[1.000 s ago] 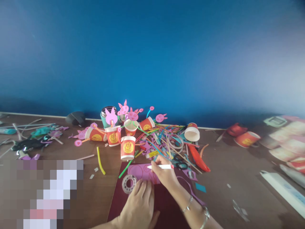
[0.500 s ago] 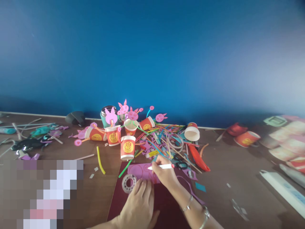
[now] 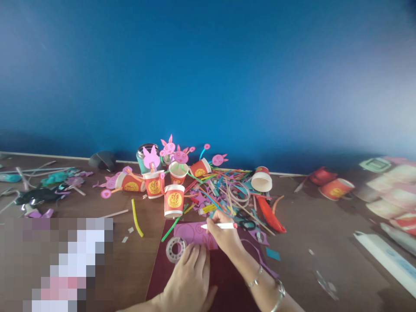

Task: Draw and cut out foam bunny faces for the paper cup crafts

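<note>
Between the thumb and fingers of my right hand (image 3: 224, 232) is a white marker (image 3: 224, 225) with a red end. Its tip touches, or hovers just over, a pink sheet (image 3: 185, 233) that carries red drawn outlines. My left hand (image 3: 193, 275) lies flat at the sheet's lower edge, fingers stretched forward. Just left of those fingers sits a roll of clear tape (image 3: 176, 250). Sheet, tape and left hand rest on a dark maroon board (image 3: 159, 268). My right hand covers the sheet's right part.
Red paper cups (image 3: 174, 201) with pink animal cutouts (image 3: 151, 157) stand behind the board. Loose straws and scraps heap up beside them, with black-handled scissors (image 3: 248, 225) at the near side. A red balloon (image 3: 273, 214) lies to the right, a white box (image 3: 386, 260) farther right. A blue wall rises behind.
The marker tip has shifted very slightly left and up over the pink sheet, along with my right hand. My left hand stays where it was.
</note>
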Tool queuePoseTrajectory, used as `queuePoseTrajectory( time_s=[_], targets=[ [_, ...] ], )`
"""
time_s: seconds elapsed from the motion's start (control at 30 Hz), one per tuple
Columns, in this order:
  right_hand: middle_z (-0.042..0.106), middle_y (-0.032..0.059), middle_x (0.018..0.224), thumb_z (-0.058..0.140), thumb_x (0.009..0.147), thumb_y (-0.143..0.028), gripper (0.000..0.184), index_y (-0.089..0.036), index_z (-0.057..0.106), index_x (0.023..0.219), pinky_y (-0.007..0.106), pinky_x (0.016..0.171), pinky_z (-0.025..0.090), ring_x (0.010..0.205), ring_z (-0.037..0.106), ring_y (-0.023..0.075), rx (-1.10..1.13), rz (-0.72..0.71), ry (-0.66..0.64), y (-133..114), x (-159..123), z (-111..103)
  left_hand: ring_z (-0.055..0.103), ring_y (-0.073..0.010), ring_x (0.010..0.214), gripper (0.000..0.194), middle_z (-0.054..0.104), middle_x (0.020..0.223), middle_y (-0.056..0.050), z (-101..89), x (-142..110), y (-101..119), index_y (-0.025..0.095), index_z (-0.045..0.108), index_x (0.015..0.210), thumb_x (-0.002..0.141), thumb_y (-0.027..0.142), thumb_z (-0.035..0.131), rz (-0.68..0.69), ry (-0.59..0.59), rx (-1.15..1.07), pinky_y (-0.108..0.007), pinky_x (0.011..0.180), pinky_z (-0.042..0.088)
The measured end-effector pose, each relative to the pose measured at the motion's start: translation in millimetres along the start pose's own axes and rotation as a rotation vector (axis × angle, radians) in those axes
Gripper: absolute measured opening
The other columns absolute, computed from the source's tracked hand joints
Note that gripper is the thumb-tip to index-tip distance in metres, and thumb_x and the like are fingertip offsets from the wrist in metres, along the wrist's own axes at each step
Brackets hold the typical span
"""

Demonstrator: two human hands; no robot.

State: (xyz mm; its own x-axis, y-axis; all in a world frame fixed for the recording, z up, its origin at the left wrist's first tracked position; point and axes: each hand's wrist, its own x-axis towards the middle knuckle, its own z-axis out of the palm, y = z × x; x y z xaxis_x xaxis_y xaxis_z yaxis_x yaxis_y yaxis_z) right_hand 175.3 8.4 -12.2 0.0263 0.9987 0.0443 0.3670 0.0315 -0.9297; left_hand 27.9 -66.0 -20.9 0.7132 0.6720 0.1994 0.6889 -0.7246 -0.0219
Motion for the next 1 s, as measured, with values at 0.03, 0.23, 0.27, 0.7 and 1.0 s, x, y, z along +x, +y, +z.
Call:
queuePoseTrajectory(
  time_s=[0.03,0.23,0.27,0.7,1.0],
  targets=[
    [0.057,-0.0029,0.048,0.054,0.076,-0.029,0.025,-0.024,0.040,0.056,0.024,0.053,0.042,0.048,0.055,0.0140,-0.009,-0.010,0.002,0.4,-0.2,0.1,0.057,-0.0324,0.108,0.059,0.064,0.119,-0.019,0.4,0.0,0.0,0.004,0.060,0.121,0.091,0.050,0.039,-0.007,0.013,0.003,-0.043,0.097,0.034],
    [0.056,-0.0042,0.045,0.052,0.075,-0.026,0.024,-0.024,0.040,0.054,0.023,0.047,0.038,0.042,0.049,0.0119,-0.021,0.040,-0.038,1.7,0.0,0.1,0.057,-0.0312,0.107,0.059,0.065,0.117,-0.018,1.2,-1.0,0.5,0.005,0.062,0.120,0.091,0.051,0.038,-0.009,0.038,0.008,-0.042,0.097,0.034],
    [0.056,-0.0042,0.044,0.052,0.075,-0.026,0.024,-0.024,0.039,0.054,0.023,0.047,0.038,0.042,0.049,0.0119,-0.013,0.046,-0.043,1.8,0.3,0.2,0.057,-0.0313,0.107,0.059,0.065,0.118,-0.018,1.2,-1.3,0.6,0.005,0.061,0.120,0.091,0.050,0.038,-0.008,0.037,0.008,-0.043,0.097,0.033],
    [0.058,-0.0034,0.045,0.052,0.076,-0.027,0.025,-0.024,0.039,0.055,0.023,0.048,0.039,0.043,0.051,0.0127,0.013,0.061,-0.047,2.0,1.1,0.1,0.056,-0.0309,0.108,0.059,0.064,0.118,-0.018,1.8,-1.5,0.8,0.005,0.060,0.121,0.091,0.050,0.039,-0.009,0.026,0.012,-0.043,0.098,0.033],
    [0.058,-0.0035,0.045,0.052,0.077,-0.025,0.024,-0.024,0.040,0.056,0.023,0.048,0.039,0.044,0.055,0.0135,0.027,0.057,-0.061,2.1,1.3,0.3,0.058,-0.0312,0.105,0.059,0.066,0.116,-0.017,-1.4,-0.2,0.5,0.005,0.062,0.119,0.089,0.051,0.042,-0.016,0.049,0.018,-0.042,0.097,0.034]
  ],
)
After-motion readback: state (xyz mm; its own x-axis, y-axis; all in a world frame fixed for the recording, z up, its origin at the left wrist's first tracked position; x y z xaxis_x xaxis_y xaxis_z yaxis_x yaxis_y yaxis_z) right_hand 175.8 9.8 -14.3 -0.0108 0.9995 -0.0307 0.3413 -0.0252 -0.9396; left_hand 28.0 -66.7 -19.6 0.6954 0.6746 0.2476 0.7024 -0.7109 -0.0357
